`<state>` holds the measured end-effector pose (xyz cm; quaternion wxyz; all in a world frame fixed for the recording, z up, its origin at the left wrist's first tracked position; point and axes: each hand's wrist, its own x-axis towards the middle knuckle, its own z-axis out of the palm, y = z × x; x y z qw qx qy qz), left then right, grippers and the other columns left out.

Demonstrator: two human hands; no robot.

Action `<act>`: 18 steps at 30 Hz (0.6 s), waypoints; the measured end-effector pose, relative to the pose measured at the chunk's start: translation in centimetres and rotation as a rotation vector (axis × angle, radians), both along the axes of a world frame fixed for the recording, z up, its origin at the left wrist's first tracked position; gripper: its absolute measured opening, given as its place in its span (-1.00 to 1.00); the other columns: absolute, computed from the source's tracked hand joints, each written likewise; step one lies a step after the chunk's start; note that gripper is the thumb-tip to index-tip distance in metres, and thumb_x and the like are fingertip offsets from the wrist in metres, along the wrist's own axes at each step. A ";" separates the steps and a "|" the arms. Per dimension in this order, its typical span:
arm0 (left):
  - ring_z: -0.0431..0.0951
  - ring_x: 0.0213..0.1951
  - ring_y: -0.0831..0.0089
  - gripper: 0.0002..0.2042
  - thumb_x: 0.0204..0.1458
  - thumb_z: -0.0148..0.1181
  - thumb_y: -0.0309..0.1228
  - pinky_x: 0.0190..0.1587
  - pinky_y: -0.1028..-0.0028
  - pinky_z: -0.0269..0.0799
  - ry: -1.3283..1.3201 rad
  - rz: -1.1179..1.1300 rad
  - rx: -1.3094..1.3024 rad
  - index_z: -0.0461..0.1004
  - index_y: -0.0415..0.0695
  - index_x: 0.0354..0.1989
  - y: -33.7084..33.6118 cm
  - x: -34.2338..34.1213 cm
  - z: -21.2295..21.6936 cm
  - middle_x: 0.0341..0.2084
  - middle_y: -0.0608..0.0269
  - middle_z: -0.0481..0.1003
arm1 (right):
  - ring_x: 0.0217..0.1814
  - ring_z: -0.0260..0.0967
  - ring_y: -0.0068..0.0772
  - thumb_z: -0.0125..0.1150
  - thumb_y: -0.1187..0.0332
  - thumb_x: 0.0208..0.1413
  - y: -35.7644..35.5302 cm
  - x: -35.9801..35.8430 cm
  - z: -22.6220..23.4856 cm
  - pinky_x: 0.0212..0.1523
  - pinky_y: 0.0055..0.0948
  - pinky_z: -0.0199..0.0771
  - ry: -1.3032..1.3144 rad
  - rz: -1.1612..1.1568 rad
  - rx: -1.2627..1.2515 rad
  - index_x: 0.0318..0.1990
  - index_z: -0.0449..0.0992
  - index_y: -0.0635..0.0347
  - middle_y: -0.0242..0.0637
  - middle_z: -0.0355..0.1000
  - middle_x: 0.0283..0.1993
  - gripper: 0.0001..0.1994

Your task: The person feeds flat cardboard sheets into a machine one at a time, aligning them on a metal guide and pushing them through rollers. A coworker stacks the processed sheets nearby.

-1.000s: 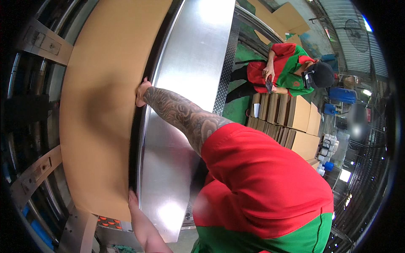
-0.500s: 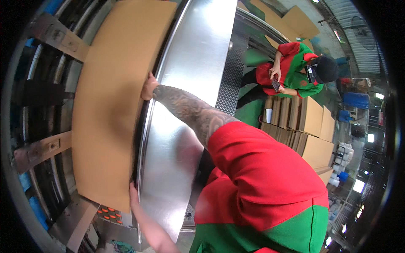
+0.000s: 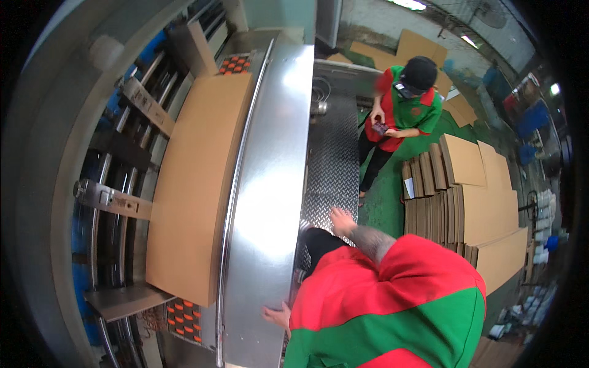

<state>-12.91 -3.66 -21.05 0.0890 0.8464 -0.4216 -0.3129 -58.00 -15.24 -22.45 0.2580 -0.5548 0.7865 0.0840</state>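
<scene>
Looking done with the loading part: the cardboard sheet lies flat in the machine feeder, well beyond the fingers. The right hand has let go and hangs open off the steel guard; a second ago it pressed the sheet's edge. The left hand rests loosely open on the guard's near edge.

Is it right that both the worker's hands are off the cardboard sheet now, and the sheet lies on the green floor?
Partly wrong. Both hands are off it: the left hand rests at the steel table edge, the right hand hangs beside it. But the cardboard sheet lies on the machine's feed bed beside that table, not the floor, as the head view shows.
</scene>
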 end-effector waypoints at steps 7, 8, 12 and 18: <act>-0.11 0.59 -0.29 0.20 -0.08 0.61 -0.07 0.59 -0.08 -0.08 -0.081 -0.253 -0.036 -0.12 -0.25 0.63 1.7 5.1 0.1 0.57 -0.45 -0.14 | 0.50 0.35 0.05 0.30 0.10 0.14 29.8 -1.8 -0.1 0.36 0.16 0.37 -0.059 -0.335 0.722 0.21 0.68 -0.01 -0.09 0.44 0.43 -0.52; -0.11 0.59 -0.28 0.22 -0.09 0.61 -0.05 0.59 -0.08 -0.08 -0.093 -0.293 -0.045 -0.12 -0.25 0.63 1.1 5.8 0.5 0.57 -0.44 -0.14 | 0.49 0.37 0.07 0.29 0.06 0.15 31.7 -2.0 0.2 0.35 0.15 0.40 -0.118 -0.366 0.736 0.21 0.67 0.01 -0.07 0.46 0.42 -0.50; -0.10 0.60 -0.25 0.27 -0.13 0.63 0.03 0.60 -0.03 -0.08 -0.133 -0.293 -0.015 -0.12 -0.24 0.63 -0.5 6.7 1.4 0.58 -0.42 -0.14 | 0.42 0.47 0.10 0.25 -0.05 0.18 33.2 -1.4 0.0 0.30 0.14 0.49 -0.226 -0.439 0.535 0.22 0.66 0.05 -0.02 0.54 0.35 -0.45; -0.07 0.59 -0.25 0.33 -0.20 0.63 0.18 0.59 0.01 0.00 -0.148 -0.075 0.165 -0.11 -0.15 0.64 0.6 5.3 1.1 0.58 -0.40 -0.15 | 0.29 0.57 0.04 0.15 0.06 0.29 31.4 -3.6 0.8 0.19 0.04 0.59 -0.029 0.134 0.554 0.14 0.70 0.11 -0.08 0.64 0.19 -0.56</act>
